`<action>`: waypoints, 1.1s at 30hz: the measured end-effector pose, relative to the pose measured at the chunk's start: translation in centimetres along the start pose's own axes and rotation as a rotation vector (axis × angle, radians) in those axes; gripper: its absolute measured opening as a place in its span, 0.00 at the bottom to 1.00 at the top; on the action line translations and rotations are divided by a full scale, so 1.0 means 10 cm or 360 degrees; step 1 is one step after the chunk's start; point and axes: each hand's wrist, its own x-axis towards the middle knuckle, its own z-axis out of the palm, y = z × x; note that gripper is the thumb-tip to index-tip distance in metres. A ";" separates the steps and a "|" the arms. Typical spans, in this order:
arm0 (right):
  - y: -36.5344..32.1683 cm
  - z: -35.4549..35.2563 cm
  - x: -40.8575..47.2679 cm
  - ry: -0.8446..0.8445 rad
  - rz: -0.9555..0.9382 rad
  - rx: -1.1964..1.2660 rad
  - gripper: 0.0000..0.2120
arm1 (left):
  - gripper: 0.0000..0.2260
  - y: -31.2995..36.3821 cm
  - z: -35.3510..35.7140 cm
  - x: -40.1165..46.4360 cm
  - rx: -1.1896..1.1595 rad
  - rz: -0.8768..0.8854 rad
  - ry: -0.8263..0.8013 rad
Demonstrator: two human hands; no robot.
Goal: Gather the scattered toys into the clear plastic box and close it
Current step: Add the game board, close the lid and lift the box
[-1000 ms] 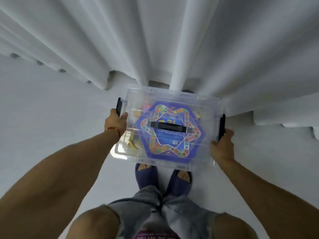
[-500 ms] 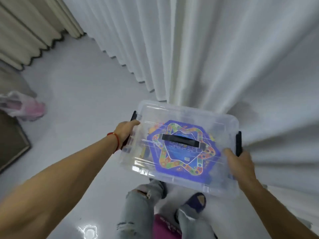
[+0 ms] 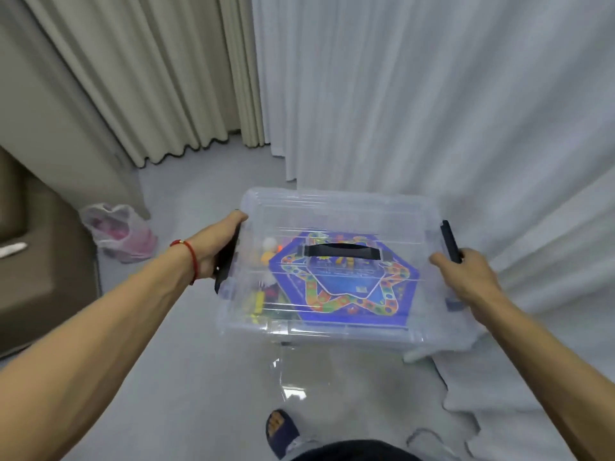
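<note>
The clear rectangular plastic box [image 3: 336, 271], lid seated, is held above the grey floor [image 3: 199, 377], spanning the gap between both hands with its long axis running hand to hand. The left hand [image 3: 214, 249] grips the box's left end, fingers curled round the black side latch [image 3: 228, 261]; the right hand [image 3: 466, 277] grips the right end, fingers curled at the wall just below the black right-hand latch [image 3: 451, 241], which stands raised above the knuckles. Whether either latch is fully snapped down cannot be told. Inside, below the lid's black carrying handle [image 3: 342, 251], lies a blue hexagonal game board [image 3: 349, 294], with small yellow and orange toys [image 3: 266, 271] toward the left hand. In my judgement gathering is complete, and what remains is setting the box down and pressing the latches; both hands are equally placed, each at its own latch. A pink plastic bag [image 3: 119, 232] lies on the floor beyond the left hand.
</note>
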 end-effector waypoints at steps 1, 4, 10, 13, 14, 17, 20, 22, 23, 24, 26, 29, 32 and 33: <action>-0.20 0.17 0.10 -0.0021 -0.0015 -0.0008 0.13 | 0.20 0.11 -0.18 0.11 -0.0010 0.0006 0.0030; -0.85 0.81 0.48 -0.0143 -0.0040 0.0010 0.13 | 0.19 0.40 -0.80 0.51 -0.0028 -0.0012 0.0155; -2.01 2.15 1.55 -0.0404 -0.0102 0.0052 0.16 | 0.20 0.95 -1.80 1.43 -0.0171 -0.0132 0.0409; -2.67 2.75 2.07 -0.0552 -0.0161 0.0007 0.16 | 0.20 1.28 -2.19 1.86 -0.0221 -0.0239 0.0559; -2.89 2.92 2.23 -0.0586 -0.0180 -0.0025 0.16 | 0.20 1.39 -2.31 1.95 -0.0239 -0.0274 0.0577; -3.69 3.44 2.72 -0.0660 -0.0286 -0.0119 0.18 | 0.27 1.72 -2.80 2.31 -0.0347 -0.0335 0.0579; -4.60 3.93 3.09 -0.0699 -0.0394 -0.0231 0.17 | 0.32 2.04 -3.30 2.69 -0.0452 -0.0356 0.0595; -5.20 4.30 3.35 -0.0706 -0.0497 -0.0334 0.16 | 0.31 2.27 -3.67 3.03 -0.0543 -0.0339 0.0597; -5.49 4.51 3.48 -0.0699 -0.0555 -0.0363 0.17 | 0.30 2.40 -3.87 3.21 -0.0560 -0.0332 0.0579; -5.77 4.72 3.59 -0.0693 -0.0609 -0.0404 0.18 | 0.30 2.53 -4.06 3.40 -0.0561 -0.0330 0.0550; -6.30 5.17 3.82 -0.0674 -0.0699 -0.0503 0.18 | 0.31 2.75 -4.48 3.82 -0.0582 -0.0343 0.0487; -7.00 5.85 4.11 -0.0597 -0.0767 -0.0625 0.18 | 0.25 3.11 -5.02 4.44 -0.0646 -0.0409 0.0419; -7.67 6.57 4.43 -0.0609 -0.0736 -0.0632 0.21 | 0.24 3.42 -5.48 5.02 -0.0706 -0.0430 0.0392; -7.88 6.80 4.53 -0.0625 -0.0732 -0.0633 0.21 | 0.24 3.52 -5.63 5.21 -0.0732 -0.0438 0.0410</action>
